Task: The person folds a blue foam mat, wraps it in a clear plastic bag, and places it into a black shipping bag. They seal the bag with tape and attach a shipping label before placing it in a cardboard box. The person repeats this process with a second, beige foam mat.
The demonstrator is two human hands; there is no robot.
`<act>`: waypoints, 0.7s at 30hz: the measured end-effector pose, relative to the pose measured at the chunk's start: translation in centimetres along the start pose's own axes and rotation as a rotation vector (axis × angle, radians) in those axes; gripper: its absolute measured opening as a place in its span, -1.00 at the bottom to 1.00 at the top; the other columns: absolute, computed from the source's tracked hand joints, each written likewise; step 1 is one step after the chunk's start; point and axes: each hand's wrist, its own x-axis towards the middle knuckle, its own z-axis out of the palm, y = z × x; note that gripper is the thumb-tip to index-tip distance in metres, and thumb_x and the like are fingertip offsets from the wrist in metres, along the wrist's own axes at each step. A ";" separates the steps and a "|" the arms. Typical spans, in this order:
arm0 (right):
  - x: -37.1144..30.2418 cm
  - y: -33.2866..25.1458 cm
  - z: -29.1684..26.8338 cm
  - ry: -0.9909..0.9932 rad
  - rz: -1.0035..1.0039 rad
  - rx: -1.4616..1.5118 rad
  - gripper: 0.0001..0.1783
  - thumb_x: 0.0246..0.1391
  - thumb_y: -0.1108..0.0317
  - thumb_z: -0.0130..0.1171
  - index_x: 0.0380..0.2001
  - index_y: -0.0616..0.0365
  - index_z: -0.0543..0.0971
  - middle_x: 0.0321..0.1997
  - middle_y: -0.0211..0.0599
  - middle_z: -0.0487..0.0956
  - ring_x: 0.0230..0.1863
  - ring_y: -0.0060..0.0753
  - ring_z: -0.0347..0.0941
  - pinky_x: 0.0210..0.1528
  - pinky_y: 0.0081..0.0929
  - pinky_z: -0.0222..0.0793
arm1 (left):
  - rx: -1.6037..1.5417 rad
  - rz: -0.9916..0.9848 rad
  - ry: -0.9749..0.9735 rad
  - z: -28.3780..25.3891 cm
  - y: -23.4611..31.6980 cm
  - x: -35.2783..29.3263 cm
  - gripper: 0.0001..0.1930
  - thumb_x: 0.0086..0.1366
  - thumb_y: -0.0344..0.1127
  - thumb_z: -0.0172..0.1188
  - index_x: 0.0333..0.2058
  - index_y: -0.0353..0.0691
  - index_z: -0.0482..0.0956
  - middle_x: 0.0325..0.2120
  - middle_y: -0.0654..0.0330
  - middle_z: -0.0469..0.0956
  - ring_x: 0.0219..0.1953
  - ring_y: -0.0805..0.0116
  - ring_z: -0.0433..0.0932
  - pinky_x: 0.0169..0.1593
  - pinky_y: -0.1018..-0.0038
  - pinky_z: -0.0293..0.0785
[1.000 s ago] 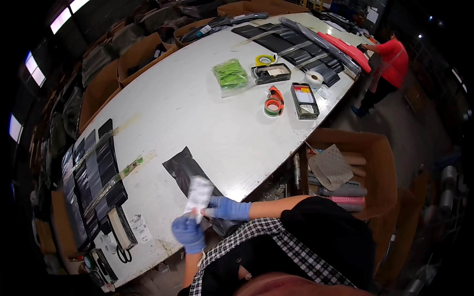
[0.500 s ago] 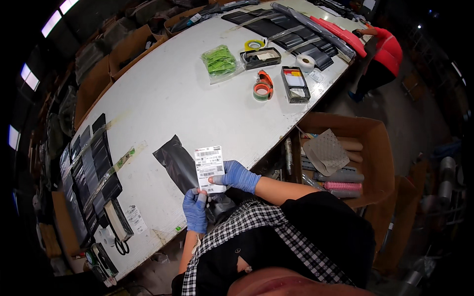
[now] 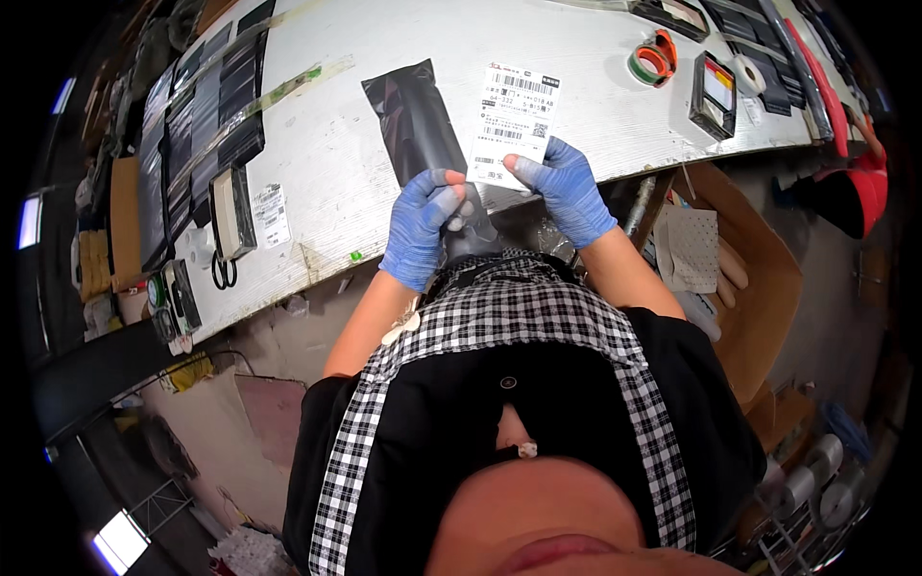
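A white shipping label (image 3: 514, 120) with printed barcodes is held up over the near edge of the table. My right hand (image 3: 572, 197), in a blue glove with bare fingertips, grips the label's lower right side, thumb on its front. At the lower left corner my left hand (image 3: 415, 228), gloved the same way, pinches the label between thumb and forefinger. Behind my hands a black plastic mailing bag (image 3: 413, 120) lies on the white table (image 3: 327, 144). Its near end hangs over the edge toward my checked apron, partly hidden by my left hand.
Taped rows of dark mailing bags (image 3: 192, 125) lie at the left, beside an open narrow box (image 3: 230, 211) and a printed label sheet (image 3: 271, 215). An orange tape dispenser (image 3: 653, 60) and a small black box (image 3: 714, 96) sit at the right. A cardboard carton (image 3: 768, 288) holds rolls. Another person (image 3: 855, 192) stands beyond.
My view has tilted down and turned, so the table sits higher in the picture. Both hands still hold the label, now over the table's edge, right of the black bag.
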 end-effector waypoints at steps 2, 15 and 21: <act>0.0 0.0 0.2 0.002 0.005 -0.007 -0.63 0.09 0.43 0.31 -0.03 0.32 0.57 -0.08 -0.20 0.65 -0.08 -0.47 0.58 0.00 -0.54 0.51 | 0.001 -0.004 0.003 0.0 -0.1 0.0 -0.83 0.27 -0.36 0.24 -0.23 -0.28 0.50 -0.47 0.21 0.53 -0.53 0.58 0.37 -0.40 0.63 0.37; 0.0 0.7 2.0 0.058 -0.053 -0.051 -0.58 0.08 0.38 0.34 -0.02 0.36 0.55 -0.05 -0.16 0.63 -0.04 -0.39 0.58 0.04 -0.49 0.51 | 0.068 0.037 0.012 -1.7 -0.9 0.0 -0.88 0.28 -0.42 0.21 -0.24 -0.28 0.50 -0.45 0.21 0.55 -0.48 0.57 0.46 -0.38 0.68 0.41; 0.0 2.3 2.7 0.004 -0.512 -0.615 -0.58 0.02 0.33 0.38 -0.05 0.27 0.59 -0.12 -0.15 0.64 -0.13 -0.36 0.61 -0.08 -0.47 0.55 | 0.136 0.082 0.023 -2.0 -1.4 -0.2 -0.90 0.28 -0.44 0.20 -0.26 -0.31 0.52 -0.45 0.21 0.57 -0.43 0.58 0.50 -0.33 0.67 0.47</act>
